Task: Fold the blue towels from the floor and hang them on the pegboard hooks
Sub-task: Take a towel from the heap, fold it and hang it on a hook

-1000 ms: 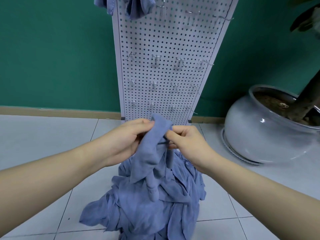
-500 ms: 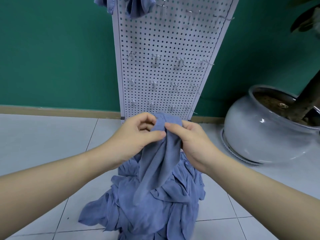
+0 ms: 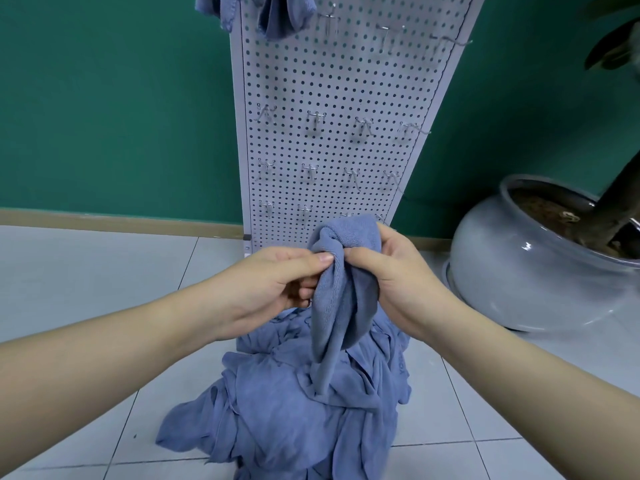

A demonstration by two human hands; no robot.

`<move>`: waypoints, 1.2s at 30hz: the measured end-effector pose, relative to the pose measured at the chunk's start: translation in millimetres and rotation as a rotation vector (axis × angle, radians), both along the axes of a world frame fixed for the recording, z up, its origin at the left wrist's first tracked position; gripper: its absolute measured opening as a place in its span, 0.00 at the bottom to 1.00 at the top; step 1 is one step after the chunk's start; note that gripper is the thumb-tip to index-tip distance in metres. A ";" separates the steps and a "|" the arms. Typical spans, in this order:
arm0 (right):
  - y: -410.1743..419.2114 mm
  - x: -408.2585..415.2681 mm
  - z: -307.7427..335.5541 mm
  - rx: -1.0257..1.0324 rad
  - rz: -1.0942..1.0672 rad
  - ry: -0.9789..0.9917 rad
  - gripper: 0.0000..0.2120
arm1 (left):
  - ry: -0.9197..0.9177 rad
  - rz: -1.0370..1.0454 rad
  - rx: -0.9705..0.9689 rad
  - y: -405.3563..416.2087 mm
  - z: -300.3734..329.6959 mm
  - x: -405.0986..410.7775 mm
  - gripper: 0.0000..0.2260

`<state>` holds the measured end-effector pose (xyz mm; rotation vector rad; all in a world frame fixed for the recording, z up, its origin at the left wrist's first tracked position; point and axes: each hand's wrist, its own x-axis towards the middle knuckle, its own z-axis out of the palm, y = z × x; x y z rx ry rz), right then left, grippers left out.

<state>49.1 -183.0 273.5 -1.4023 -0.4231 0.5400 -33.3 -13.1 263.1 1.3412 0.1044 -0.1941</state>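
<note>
Reaching forward from the bottom corners, two bare forearms meet over a heap [image 3: 294, 410] of crumpled blue towels that lies on the pale tiled floor [image 3: 86, 278]. Just above that heap, the left hand [image 3: 273, 282] pinches a fold of one towel [image 3: 343, 289] between thumb and curled fingers, the thumb tip pressed against the cloth. The right hand [image 3: 398, 278] grips the same towel from the other side, its thumb laid across the front and its fingers wrapped behind the bunched top. The towel rises in a rounded hump between the two hands and hangs down as a narrow twisted strip whose lower end rests on the heap. Right of the hands, a round glazed pot [image 3: 526, 271] stands on the floor, holding soil and a dark trunk that leans off to the right. Behind the hands, a white pegboard [image 3: 346, 98] stands upright against the green wall [image 3: 114, 98], its base hidden by the towel's hump. Rows of small metal hooks [image 3: 316, 119] stick out of it. At its top left, two hung towels [image 3: 284, 15] show, cut off by the frame edge.
</note>
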 end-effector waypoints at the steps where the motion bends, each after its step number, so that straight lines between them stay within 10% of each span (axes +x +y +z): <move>1: 0.5 -0.9 0.1 -0.015 -0.004 -0.020 0.14 | -0.003 -0.007 0.018 -0.6 -0.2 0.0 0.11; 36: -9.5 13.3 15.0 -0.120 -0.040 -0.083 0.09 | 0.049 0.291 -0.151 19.6 5.2 8.6 0.14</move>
